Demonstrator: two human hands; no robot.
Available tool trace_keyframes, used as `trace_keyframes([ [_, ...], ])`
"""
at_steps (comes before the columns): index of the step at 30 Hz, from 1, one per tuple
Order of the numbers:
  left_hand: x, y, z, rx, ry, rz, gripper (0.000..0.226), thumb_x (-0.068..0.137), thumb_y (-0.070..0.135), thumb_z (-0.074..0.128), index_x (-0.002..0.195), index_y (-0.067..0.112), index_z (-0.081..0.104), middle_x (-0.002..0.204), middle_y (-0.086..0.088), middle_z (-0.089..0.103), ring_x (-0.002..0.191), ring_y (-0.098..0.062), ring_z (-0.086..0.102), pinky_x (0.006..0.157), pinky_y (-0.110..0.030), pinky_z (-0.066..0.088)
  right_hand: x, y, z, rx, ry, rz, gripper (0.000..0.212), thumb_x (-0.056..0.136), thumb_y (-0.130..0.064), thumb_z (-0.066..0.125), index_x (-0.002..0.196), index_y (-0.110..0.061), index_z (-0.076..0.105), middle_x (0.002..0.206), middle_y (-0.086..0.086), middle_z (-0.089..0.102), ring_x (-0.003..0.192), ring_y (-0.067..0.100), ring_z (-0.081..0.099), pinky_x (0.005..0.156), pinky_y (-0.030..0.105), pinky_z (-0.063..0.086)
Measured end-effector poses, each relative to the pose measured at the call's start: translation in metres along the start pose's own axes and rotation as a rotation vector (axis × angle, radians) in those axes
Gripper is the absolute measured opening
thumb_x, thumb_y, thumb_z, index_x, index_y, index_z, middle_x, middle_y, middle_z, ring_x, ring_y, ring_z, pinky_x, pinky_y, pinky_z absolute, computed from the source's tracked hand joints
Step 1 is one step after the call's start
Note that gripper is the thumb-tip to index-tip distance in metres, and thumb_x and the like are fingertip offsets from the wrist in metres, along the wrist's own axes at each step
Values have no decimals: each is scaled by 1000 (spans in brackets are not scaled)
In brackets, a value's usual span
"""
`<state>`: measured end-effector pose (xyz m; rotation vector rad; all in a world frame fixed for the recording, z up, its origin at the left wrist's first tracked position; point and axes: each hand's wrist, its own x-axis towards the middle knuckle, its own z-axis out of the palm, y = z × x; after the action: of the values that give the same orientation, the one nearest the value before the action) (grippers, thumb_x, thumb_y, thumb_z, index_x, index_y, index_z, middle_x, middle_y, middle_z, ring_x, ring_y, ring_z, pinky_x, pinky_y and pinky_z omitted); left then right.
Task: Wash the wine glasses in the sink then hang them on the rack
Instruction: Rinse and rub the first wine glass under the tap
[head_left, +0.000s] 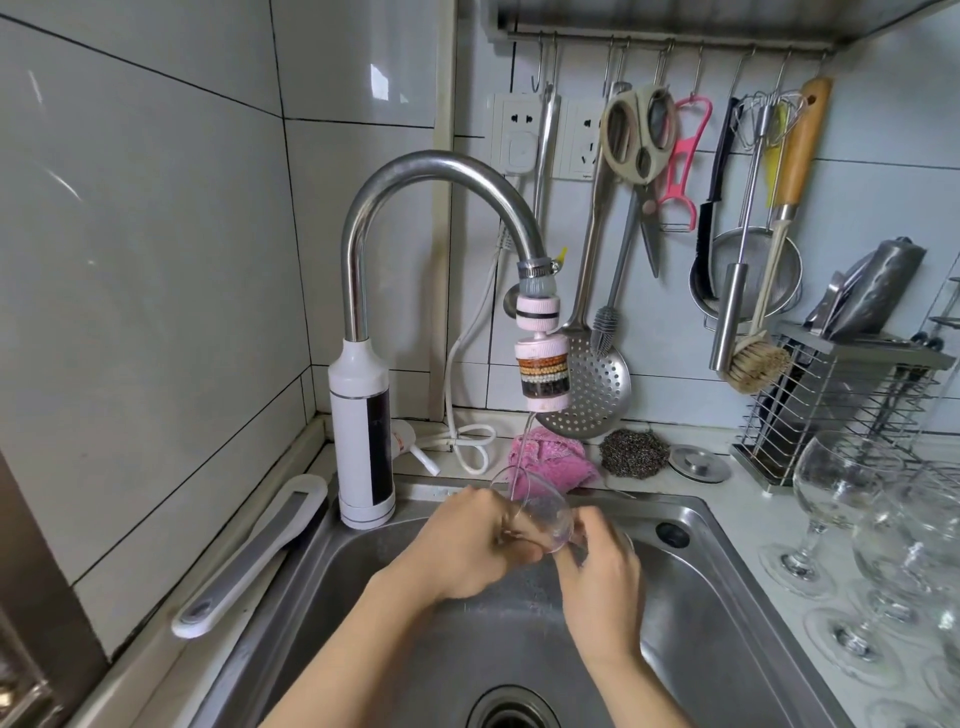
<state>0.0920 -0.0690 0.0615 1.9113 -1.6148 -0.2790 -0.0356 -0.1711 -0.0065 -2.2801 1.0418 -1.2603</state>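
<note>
Left hand (467, 540) grips glass (545, 512) bowl; right hand (602, 566) curls round its base end. I'd rotate slowly under stream (521, 452), low over sink (727, 597).

left hand (467, 545) gripping, right hand (605, 569) gripping

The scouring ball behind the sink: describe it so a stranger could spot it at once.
Start at the curved steel faucet and drop to the white ledge behind the stainless steel sink. Between the crumpled pink cloth and the flat round metal drain cover sits the grey wire scouring ball. It alone is a dark, tangled mound, neither soft fabric nor smooth disc.
</note>
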Motion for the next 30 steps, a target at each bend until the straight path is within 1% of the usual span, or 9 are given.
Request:
trace_keyframes([
  [5,0,2,-7,93,276,-2,7,77,31,86,80,32,80,81,19,77,77,-1,69,78,-25,54,1,-1,7,87,-27,-52,18,81,-10,77,96,-10,67,89,1,63,81,29,61,68,39,49],
  [7,0,4,-6,163,288,-1,8,78,36,84,81,33,78,82,17,77,80,-2,69,78,-25,53,1,1,8,76,-44,-71,13,81,-5,76,88,-7,65,83,4,61,74,31,59,64,40,47],
  [11,1,9,3,154,141,7,18,88,40,70,102,34,79,101,16,78,97,-7,71,86,-27,54,0,3,6,52,-65,-64,24,71,3,79,74,-8,59,70,4,60,64,30,56,57,38,46],
  [13,2,8,3,86,115,3,14,89,36,72,99,33,80,98,14,79,92,-10,71,83,-29,54,0,2,6,57,-60,-73,24,69,3,81,74,-7,59,69,4,61,63,30,56,57,37,45],
  [16,1,6,-1,41,199,-11,7,80,37,84,83,31,81,82,16,77,75,-6,68,75,-30,54,0,1,7,67,-53,-65,22,71,-3,82,76,-7,62,71,4,63,65,28,57,60,37,45],
  [20,2,6,2,160,390,-27,26,68,54,87,74,30,77,70,12,74,68,-8,65,66,-26,50,0,0,7,86,-20,-18,23,73,-3,82,74,-7,60,70,5,64,64,29,58,59,39,48],
  [23,3,5,7,199,294,-10,25,78,56,78,83,32,78,83,12,78,79,-11,70,74,-31,54,1,2,5,61,-5,2,26,70,1,82,74,-8,59,69,4,62,62,30,56,56,39,46],
  [27,2,3,7,130,95,42,18,89,36,71,105,35,79,107,16,77,101,-12,71,88,-30,54,1,2,4,36,-10,-15,29,66,4,82,76,-10,58,71,3,62,64,31,57,55,38,46],
  [30,2,1,4,17,81,25,13,85,25,77,94,34,82,94,20,78,88,-4,72,83,-30,55,0,1,5,22,-15,-20,27,68,2,81,76,-10,58,71,4,61,65,32,57,54,40,47],
])
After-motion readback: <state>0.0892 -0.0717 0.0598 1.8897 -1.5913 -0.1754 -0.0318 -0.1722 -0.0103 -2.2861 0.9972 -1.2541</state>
